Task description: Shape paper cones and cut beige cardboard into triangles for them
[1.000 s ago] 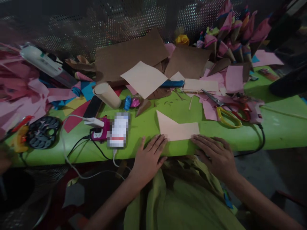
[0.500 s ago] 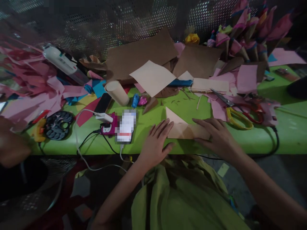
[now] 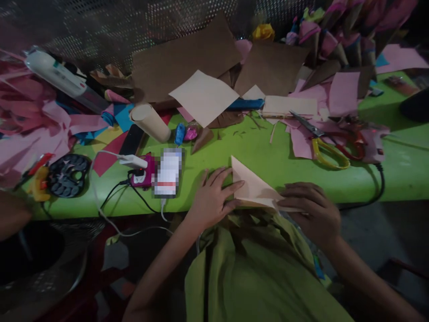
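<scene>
A folded piece of pale peach paper lies at the near edge of the green table, shaped as a triangle. My left hand presses flat on its left end, fingers stretched out. My right hand has its fingers curled over the paper's right corner and pinches it at the table edge.
Scissors with yellow and red handles lie to the right, with a black cable running off the edge. A phone and pink charger sit left of my hands. A cardboard tube, brown card, pink scraps and paper cones crowd the back.
The paper has gone from a longer folded strip to a triangle. My right hand moved from lying flat on it to curling over its right corner, and both hands drew closer to the edge.
</scene>
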Tool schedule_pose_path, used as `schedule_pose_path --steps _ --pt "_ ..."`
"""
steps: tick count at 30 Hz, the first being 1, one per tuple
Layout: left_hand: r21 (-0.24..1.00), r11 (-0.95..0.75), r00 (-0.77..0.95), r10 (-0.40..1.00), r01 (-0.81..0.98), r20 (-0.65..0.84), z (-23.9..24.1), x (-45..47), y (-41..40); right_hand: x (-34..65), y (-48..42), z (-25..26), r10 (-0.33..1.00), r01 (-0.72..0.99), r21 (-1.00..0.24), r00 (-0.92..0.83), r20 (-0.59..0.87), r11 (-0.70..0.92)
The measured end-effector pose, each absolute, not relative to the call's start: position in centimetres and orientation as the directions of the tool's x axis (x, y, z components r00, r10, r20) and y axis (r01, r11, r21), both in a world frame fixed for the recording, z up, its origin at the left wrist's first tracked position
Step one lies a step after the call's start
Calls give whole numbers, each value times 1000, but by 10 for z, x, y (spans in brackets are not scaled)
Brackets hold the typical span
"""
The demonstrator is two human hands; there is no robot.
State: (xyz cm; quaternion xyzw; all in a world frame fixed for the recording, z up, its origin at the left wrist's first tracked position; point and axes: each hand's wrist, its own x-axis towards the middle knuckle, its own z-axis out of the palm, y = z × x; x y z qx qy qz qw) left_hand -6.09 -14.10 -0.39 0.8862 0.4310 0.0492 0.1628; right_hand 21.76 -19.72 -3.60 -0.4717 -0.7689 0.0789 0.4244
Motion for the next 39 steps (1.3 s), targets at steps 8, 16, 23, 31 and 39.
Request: schedule_pose_path --steps 8,16,23,31,39 --pt "159 -540 558 824 827 -102 -3 -60 -151 230 -207 -29 802 636 -525 -274 532 565" --pt "139 -524 539 834 840 -116 -1 -60 -149 233 -213 -36 816 635 -539 -286 502 554" --pt "175 -553 574 811 815 -111 4 -61 -152 230 -212 -38 827 631 -558 -268 495 539" --pt "246 -655 693 711 715 -121 3 -58 -161 227 -199 -37 806 598 -569 -250 537 565" --pt "333 -650 679 733 684 36 -4 -49 -158 219 -175 -34 808 606 -581 -192 557 543"
